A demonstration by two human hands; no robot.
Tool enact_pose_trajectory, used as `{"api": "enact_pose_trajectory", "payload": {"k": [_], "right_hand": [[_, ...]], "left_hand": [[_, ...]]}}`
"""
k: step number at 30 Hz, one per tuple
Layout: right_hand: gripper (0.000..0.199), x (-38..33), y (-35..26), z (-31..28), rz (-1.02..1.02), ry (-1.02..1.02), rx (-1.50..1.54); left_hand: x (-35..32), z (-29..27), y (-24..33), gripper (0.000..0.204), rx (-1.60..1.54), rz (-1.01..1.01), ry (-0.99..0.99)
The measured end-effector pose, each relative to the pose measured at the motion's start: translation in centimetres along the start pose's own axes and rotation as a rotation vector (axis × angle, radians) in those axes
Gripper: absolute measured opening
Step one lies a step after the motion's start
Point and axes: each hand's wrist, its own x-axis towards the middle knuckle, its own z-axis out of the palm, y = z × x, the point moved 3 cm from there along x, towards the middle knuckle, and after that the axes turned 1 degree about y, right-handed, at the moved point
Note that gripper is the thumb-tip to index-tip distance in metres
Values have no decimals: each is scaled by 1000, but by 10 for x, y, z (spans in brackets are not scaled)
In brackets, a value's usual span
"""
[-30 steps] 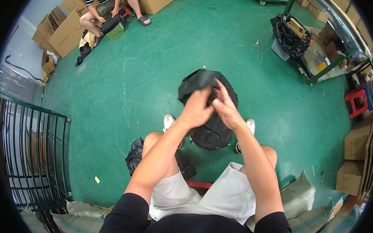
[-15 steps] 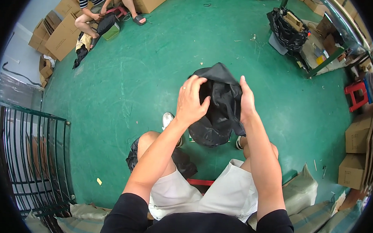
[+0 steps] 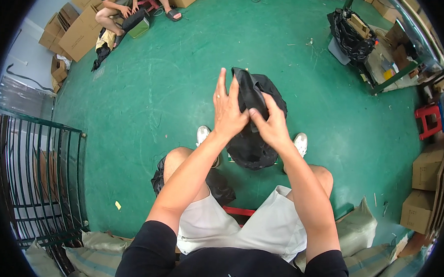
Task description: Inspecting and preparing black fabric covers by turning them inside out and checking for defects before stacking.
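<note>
A limp black cloth, shaped like a bag or cover (image 3: 255, 147), hangs between my knees over the green floor, its upper part folded into a raised flap. Against the left side of that flap lies my left hand (image 3: 228, 109), its fingers stretched upward and apart and its thumb side touching the cloth. My right hand (image 3: 272, 122) closes on the flap from the right, thumb in front and fingers bent over the cloth. Both thumbs nearly meet at the fold. The inside of the black cloth is hidden.
Another black bundle (image 3: 221, 188) lies by my left knee. A green metal rack (image 3: 42, 170) stands at left, woven sacks (image 3: 357, 226) at lower right. A red stool (image 3: 427, 120) and cartons (image 3: 419, 206) line the right side. Far left, a person (image 3: 121, 8) sits handling something black.
My right hand has moved from the cloth's right edge inward and gripped the top flap. The wide opening has folded over. My left hand's fingers have straightened upward.
</note>
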Motion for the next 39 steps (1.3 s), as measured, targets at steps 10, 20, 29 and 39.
{"api": "enact_pose_trajectory", "payload": {"k": [10, 20, 29, 39], "right_hand": [[34, 3, 26, -56, 271, -134, 1251], [55, 17, 5, -82, 199, 115, 791], [73, 12, -2, -77, -88, 215, -374], [36, 14, 28, -79, 114, 403, -354]], "left_hand": [[1, 7, -29, 58, -101, -269, 23], [-2, 25, -19, 26, -1133, -620, -346], [5, -6, -33, 37, -1012, -627, -349], [3, -21, -18, 29, -1464, -558, -425]]}}
